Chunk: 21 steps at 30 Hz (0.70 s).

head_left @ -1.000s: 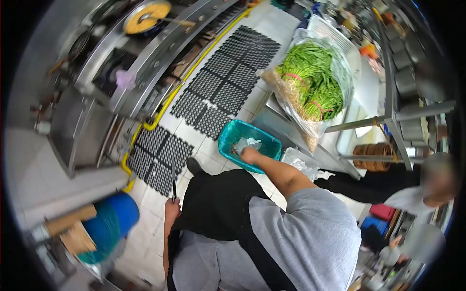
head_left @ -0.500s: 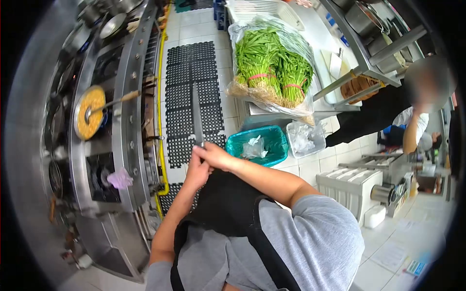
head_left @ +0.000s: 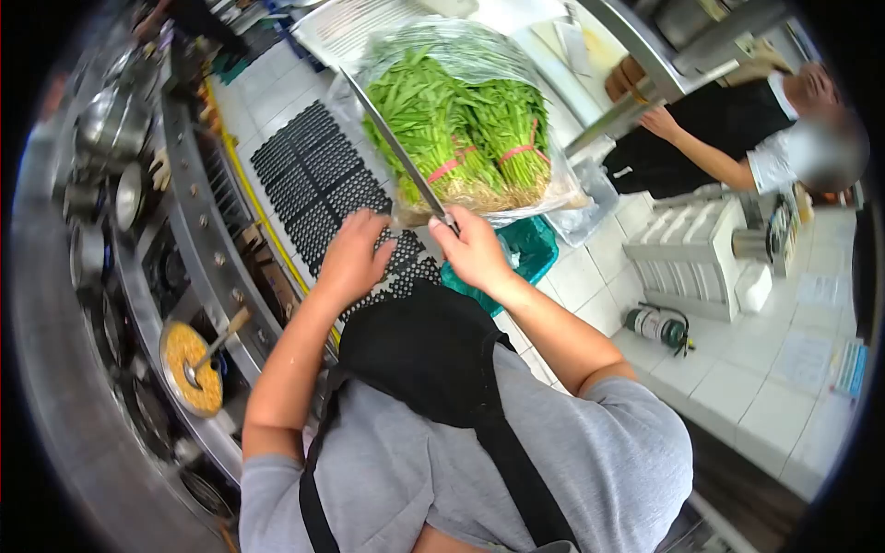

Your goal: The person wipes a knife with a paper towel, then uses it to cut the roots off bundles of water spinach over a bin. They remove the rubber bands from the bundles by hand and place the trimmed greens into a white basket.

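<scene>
My right hand (head_left: 473, 251) is closed around the handle of a long knife (head_left: 398, 150), its blade pointing up and to the left. In this view the blade crosses the near-left side of leafy green bundles (head_left: 433, 115) that are tied with pinkish-red bands. A clear plastic bag (head_left: 479, 41) surrounds the bundles, roots toward me. My left hand (head_left: 353, 256) is held out over the floor mat, empty, with thumb and fingers apart. Behind my right hand a teal lined bin (head_left: 535, 251) is partly hidden.
Along the left runs a stove with a pan of yellow-orange food (head_left: 207, 396) and a ladle (head_left: 214, 348) in it. Another person (head_left: 710, 129) stands at the right by a steel shelf (head_left: 645, 55). A fire extinguisher (head_left: 656, 326) is on the floor, near stacked white containers (head_left: 687, 249).
My hands have separated; earlier they were together at the knife handle. The knife has swung from over the mat to over the greens. My view has turned toward the counter.
</scene>
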Each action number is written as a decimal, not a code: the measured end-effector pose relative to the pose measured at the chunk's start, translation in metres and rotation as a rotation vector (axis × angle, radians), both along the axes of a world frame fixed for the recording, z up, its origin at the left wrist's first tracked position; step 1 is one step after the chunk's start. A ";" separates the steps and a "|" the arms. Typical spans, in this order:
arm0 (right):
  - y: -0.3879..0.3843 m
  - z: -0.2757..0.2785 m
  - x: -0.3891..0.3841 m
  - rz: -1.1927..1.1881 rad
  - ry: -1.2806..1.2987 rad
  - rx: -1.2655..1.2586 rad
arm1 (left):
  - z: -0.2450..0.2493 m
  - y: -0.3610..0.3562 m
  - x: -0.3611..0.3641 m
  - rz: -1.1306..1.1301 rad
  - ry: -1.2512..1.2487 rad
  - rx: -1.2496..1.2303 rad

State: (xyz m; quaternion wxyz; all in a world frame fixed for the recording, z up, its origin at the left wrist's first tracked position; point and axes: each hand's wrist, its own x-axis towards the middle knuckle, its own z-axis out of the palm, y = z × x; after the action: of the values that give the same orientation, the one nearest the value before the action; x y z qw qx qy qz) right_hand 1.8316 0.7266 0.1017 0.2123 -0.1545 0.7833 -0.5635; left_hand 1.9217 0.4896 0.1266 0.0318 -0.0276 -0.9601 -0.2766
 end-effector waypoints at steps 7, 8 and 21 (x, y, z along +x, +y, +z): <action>0.071 -0.014 0.039 -0.480 -0.025 0.152 | 0.004 0.002 -0.187 -0.681 0.423 -0.481; 0.076 -0.019 0.050 -0.541 -0.049 0.176 | 0.003 0.001 -0.203 -0.807 0.297 -0.497; -0.050 -0.020 0.120 -1.224 -0.229 0.285 | -0.006 -0.022 -0.286 -1.326 0.234 -0.476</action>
State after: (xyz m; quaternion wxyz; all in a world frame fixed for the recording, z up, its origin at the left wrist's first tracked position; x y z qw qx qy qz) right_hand 1.9515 0.6768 0.0822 -0.0471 0.4118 0.7696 -0.4858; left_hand 1.6362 0.4679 0.1203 -0.0470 -0.6411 -0.7658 -0.0156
